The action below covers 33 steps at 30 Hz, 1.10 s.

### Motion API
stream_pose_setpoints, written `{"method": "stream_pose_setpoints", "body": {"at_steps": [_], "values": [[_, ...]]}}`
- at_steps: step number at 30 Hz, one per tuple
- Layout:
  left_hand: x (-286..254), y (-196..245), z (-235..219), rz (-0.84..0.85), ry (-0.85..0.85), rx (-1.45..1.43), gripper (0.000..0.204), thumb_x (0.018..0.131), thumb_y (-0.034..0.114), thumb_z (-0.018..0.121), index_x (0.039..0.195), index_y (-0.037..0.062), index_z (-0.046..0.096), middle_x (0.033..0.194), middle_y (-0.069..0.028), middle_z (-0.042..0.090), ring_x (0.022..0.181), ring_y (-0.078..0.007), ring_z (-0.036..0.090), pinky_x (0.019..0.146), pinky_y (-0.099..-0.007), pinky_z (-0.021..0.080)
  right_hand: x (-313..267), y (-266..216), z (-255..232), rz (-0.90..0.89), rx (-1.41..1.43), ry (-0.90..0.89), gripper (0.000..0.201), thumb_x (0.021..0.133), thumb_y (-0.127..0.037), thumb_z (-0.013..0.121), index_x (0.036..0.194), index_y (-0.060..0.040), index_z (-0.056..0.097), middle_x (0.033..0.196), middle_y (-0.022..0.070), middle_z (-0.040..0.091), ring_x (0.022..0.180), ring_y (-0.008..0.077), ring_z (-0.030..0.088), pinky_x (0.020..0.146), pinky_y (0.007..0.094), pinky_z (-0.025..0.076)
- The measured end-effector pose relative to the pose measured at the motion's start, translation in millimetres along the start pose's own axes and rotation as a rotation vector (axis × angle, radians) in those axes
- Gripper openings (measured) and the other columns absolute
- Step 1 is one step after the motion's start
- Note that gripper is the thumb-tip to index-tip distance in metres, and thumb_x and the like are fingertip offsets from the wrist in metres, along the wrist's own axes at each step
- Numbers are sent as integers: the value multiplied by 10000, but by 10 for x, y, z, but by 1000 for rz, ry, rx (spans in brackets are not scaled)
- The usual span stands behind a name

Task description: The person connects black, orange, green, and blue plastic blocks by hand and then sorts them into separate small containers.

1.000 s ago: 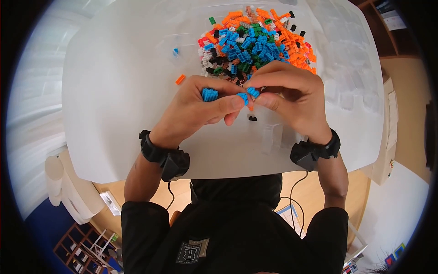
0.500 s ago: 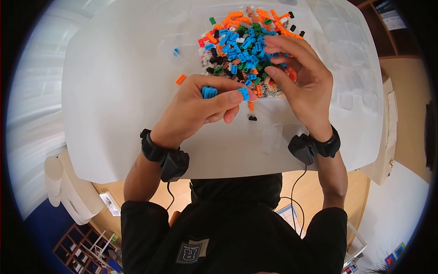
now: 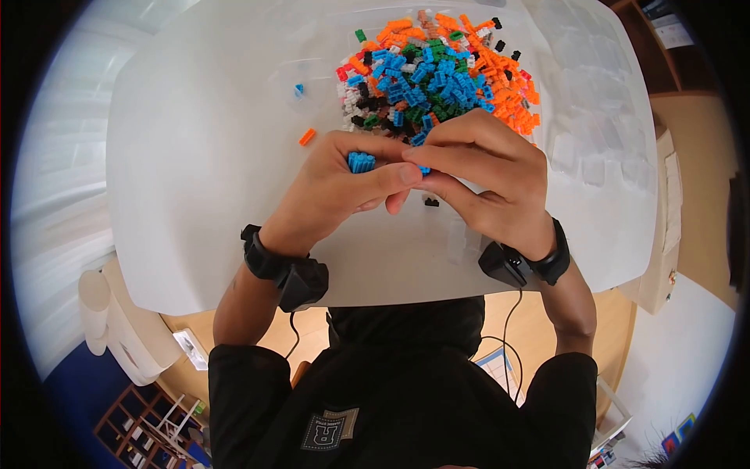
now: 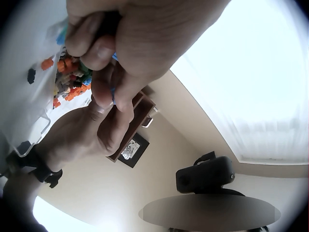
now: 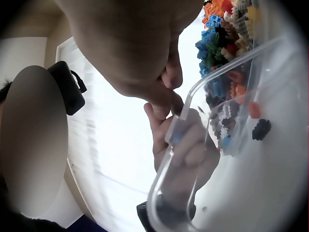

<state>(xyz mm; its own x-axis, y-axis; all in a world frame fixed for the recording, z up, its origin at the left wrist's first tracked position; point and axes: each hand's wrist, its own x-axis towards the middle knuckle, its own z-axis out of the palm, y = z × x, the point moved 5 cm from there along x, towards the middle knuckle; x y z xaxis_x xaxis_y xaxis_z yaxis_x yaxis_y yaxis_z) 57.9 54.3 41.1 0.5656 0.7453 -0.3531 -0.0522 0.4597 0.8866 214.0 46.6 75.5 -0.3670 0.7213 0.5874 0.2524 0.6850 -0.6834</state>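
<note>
My left hand (image 3: 344, 176) grips a bundle of blue building bricks (image 3: 361, 162) in the crook between thumb and index finger. At its fingertips it pinches a small blue brick (image 3: 424, 170), mostly covered by fingers. Fingertip to fingertip with it, my right hand (image 3: 492, 176) pinches at the same spot, thumb below and index finger above. Both hands meet just in front of a big pile of small bricks (image 3: 445, 82) in blue, orange, green, black and white. In the right wrist view, the left hand (image 5: 186, 154) shows partly through clear plastic.
A loose orange brick (image 3: 307, 137) and a small blue piece (image 3: 299, 90) lie left of the pile. A black brick (image 3: 431, 202) sits below the hands. Clear plastic containers (image 3: 594, 156) stand on the white table's right side; another clear container (image 5: 181, 123) rises close to the right wrist.
The right hand moved away from the left fingertips to the pile, then came back to meet them. The left hand stayed nearly still, keeping its blue bricks.
</note>
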Motion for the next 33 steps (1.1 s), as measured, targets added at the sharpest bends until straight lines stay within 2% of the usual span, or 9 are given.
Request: {"method": "stream_pose_setpoints", "body": {"at_steps": [6, 9, 21, 33], "values": [[12, 17, -11, 65, 67, 31, 151, 831, 144, 695, 899, 11, 713, 647, -6, 614, 587, -38, 520, 520, -188, 355, 5, -29, -24, 14, -7, 24, 281, 657, -7, 768, 927, -28, 692, 880, 61, 630, 744, 207, 607, 646, 296, 478], [-3, 44, -24, 18, 84, 115, 141, 830, 132, 692, 895, 9, 714, 651, -5, 620, 592, -37, 526, 520, -190, 358, -2, -17, -11, 1, 14, 12, 275, 660, -7, 766, 924, -26, 690, 890, 66, 637, 739, 214, 612, 638, 295, 486], [-26, 72, 0, 29, 2, 155, 175, 844, 172, 697, 901, 8, 717, 644, -6, 619, 569, -24, 462, 496, -196, 308, -19, 18, -19, 38, 100, -19, 264, 662, -30, 777, 916, -44, 704, 889, 76, 652, 743, 211, 640, 603, 288, 509], [-36, 93, -3, 23, -42, 98, 197, 853, 189, 693, 911, 2, 712, 646, -7, 620, 570, -31, 475, 496, -198, 316, -3, 28, -54, 95, 190, -12, 263, 651, -15, 784, 904, -44, 718, 885, 98, 665, 743, 211, 650, 628, 266, 518]]}}
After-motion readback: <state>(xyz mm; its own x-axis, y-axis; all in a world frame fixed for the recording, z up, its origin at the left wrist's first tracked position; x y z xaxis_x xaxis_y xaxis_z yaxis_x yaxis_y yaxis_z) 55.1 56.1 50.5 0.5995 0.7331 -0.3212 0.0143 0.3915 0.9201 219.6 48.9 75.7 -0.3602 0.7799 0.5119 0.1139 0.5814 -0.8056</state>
